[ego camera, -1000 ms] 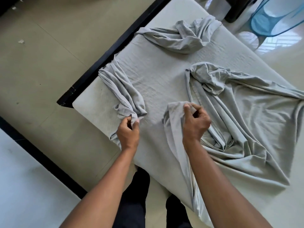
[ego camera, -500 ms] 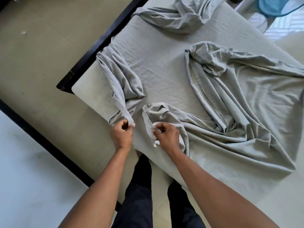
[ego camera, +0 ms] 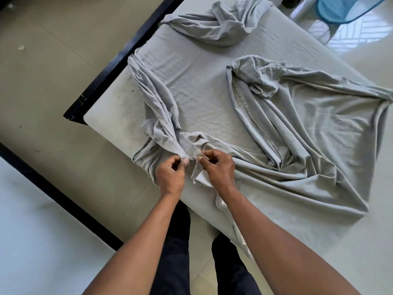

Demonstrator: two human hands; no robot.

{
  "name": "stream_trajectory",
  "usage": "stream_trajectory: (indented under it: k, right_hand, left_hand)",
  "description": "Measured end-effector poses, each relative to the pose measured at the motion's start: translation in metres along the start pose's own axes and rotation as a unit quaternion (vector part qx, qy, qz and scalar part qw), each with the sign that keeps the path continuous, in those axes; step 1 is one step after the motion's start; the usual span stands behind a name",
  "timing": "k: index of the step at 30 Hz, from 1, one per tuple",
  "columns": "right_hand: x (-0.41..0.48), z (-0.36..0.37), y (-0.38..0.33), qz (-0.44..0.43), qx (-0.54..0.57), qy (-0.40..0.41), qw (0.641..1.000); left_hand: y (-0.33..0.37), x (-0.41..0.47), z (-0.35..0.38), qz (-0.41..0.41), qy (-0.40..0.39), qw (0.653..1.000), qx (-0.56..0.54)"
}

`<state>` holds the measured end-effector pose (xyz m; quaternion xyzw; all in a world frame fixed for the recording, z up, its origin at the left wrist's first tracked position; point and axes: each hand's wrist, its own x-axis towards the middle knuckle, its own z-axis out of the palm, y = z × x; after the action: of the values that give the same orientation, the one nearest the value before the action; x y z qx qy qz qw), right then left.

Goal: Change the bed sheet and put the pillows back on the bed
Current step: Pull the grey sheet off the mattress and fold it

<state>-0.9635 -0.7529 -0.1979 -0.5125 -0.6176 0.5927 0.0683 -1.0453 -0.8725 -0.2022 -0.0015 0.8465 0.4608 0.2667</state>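
Observation:
A grey bed sheet (ego camera: 297, 133) lies rumpled on the mattress (ego camera: 114, 116), its edges folded in toward the middle. My left hand (ego camera: 170, 175) pinches a gathered corner of the sheet at the near edge of the bed. Right beside it, my right hand (ego camera: 219, 169) grips another gathered corner, so the two bunches almost touch. A loose flap of sheet hangs down below my right hand. No pillows are in view.
The black bed frame (ego camera: 119, 60) runs along the mattress's left side. A second black-edged white surface (ego camera: 42, 231) lies at the lower left, with tan floor between. A blue plastic chair (ego camera: 348, 7) stands at the top right. My legs stand against the bed's near edge.
My right hand pulled its corner of the sheet down and left from the middle of the bed to meet the corner in my left hand. The left hand shifted slightly toward the near edge.

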Motion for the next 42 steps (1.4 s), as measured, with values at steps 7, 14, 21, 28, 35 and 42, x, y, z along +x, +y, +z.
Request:
stream_trajectory:
  k: [7,14,21,28,35,42]
  right_hand:
    - [-0.015,-0.004,-0.005,-0.04,-0.064,-0.086,0.993]
    - [-0.018,-0.038,-0.016,-0.036,-0.151,-0.143,0.977]
    - [0.007,-0.091,-0.052,-0.022,-0.294,-0.118,0.948]
    - [0.101,-0.118,-0.099,-0.027,-0.342,-0.011,0.939]
    - [0.225,-0.1,-0.095,0.031,-0.339,0.078,0.937]
    - [0.341,-0.066,-0.164,-0.004,-0.292,0.138,0.946]
  left_hand:
    - [0.015,-0.005,0.011,-0.053,-0.034,0.994,-0.095]
    - [0.032,-0.007,0.009,-0.154,-0.014,0.984,-0.093]
    - [0.093,0.0,-0.018,0.06,-0.083,0.969,0.223]
    - [0.162,0.092,0.036,0.288,-0.145,0.874,0.364]
    - [0.159,0.211,0.092,0.318,-0.114,0.869,0.36]
    - [0.141,0.334,0.096,0.155,-0.152,0.899,0.38]
